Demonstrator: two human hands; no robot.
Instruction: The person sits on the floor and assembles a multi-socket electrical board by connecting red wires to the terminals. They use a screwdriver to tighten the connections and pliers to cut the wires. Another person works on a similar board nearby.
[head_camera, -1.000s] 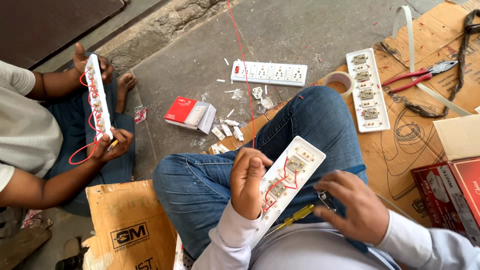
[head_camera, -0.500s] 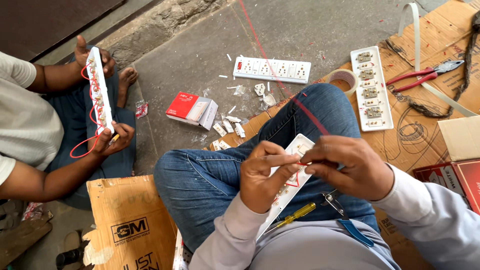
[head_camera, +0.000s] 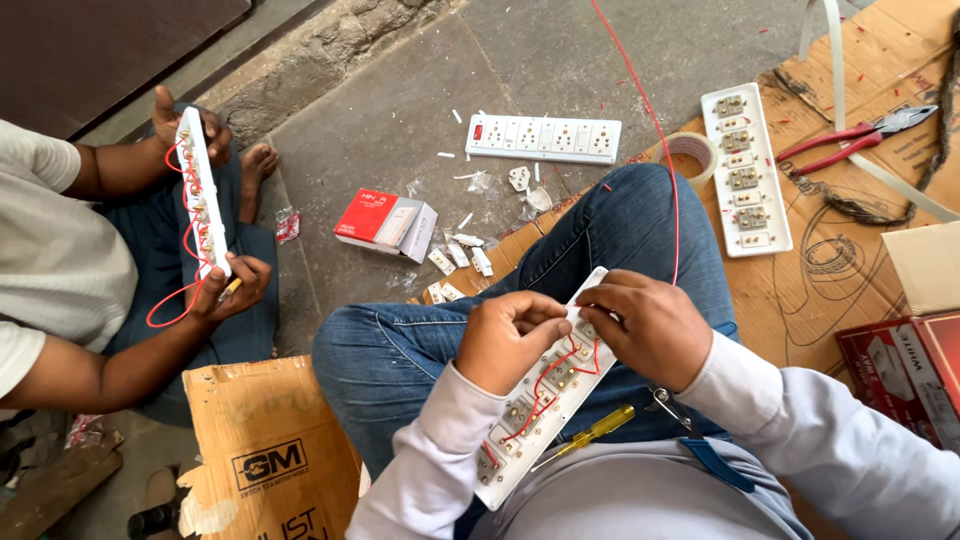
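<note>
Head view looks down on a long white plastic socket strip (head_camera: 545, 395) lying open-side up across the person's lap, on blue denim jeans (head_camera: 400, 350). The strip is a narrow rectangle; its long axis runs diagonally, the near end low toward the person's waist at lower left, the far end pointing up and right toward the raised knee. Inside it sit squarish socket modules with metal contacts, joined by thin red wire (head_camera: 560, 365) that loops from one module to the next.

The left hand (head_camera: 510, 340) is curled, thumb and fingers pinched together at the upper part of the strip, touching its edge. The right hand (head_camera: 645, 325) is also curled, its fingers bent down onto the far end of the strip just beside the left fingertips; what exactly the fingertips pinch is too small to tell. A screwdriver with a clear yellow handle (head_camera: 590, 432) lies on the lap just beside the strip, roughly parallel to it.

On the rough grey stone floor (head_camera: 400, 130) lie a finished white power strip (head_camera: 543, 138), a red and white carton (head_camera: 385, 222) and scattered white plastic bits. Flattened brown cardboard (head_camera: 850, 270) carries another open strip (head_camera: 745, 170), a tape roll (head_camera: 690, 150) and red-handled pliers (head_camera: 860, 135). At left, another person's hands hold a similar strip (head_camera: 203, 195) upright, trailing red wire.
</note>
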